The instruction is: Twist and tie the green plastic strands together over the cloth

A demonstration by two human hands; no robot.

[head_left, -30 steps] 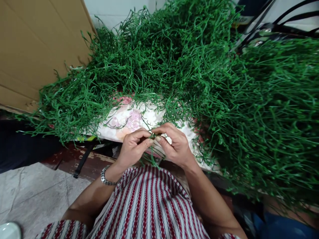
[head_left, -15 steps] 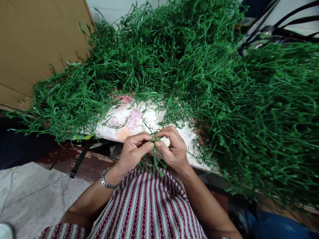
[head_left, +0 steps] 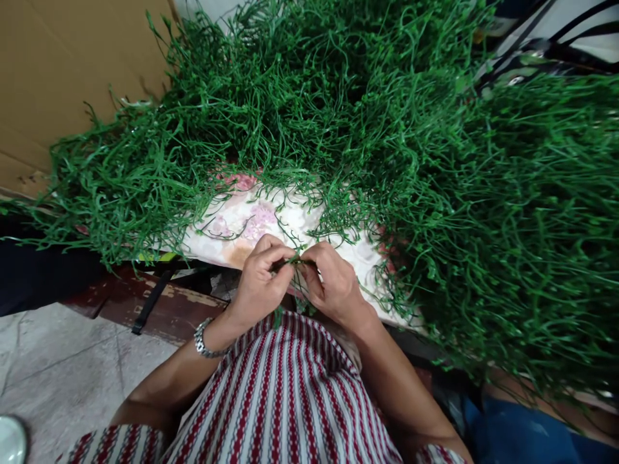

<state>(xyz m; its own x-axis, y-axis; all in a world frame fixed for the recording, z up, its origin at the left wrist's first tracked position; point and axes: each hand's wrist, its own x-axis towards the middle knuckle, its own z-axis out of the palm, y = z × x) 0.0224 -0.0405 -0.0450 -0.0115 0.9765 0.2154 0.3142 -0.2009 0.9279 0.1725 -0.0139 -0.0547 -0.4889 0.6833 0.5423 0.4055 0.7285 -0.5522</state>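
Note:
My left hand (head_left: 264, 280), with a metal-banded watch (head_left: 203, 338) at its wrist, pinches a small bunch of thin green stems (head_left: 298, 260) between thumb and fingertips. From the other side my right hand (head_left: 333, 283) grips the same stems, its thumb and fingers bent close. A few stem ends hang below the hands, in front of the striped garment; the exact pinch points are partly hidden by the fingers. Just beyond lies a floral-patterned surface (head_left: 302, 219) with loose stems on it. A large tangled heap of green, plastic-looking branched stems (head_left: 309, 109) surrounds it.
Tall cardboard (head_left: 62, 58) stands at the left behind the heap. Below the floral surface is a worn brown wooden piece (head_left: 178, 312) with a black strap (head_left: 151, 303). Pale tiled floor (head_left: 62, 367) shows lower left, blue material (head_left: 517, 432) lower right.
The stems hanging below my hands show less now. My right fingers have curled and turned around the stems, and both hands remain close together. The view has shifted slightly.

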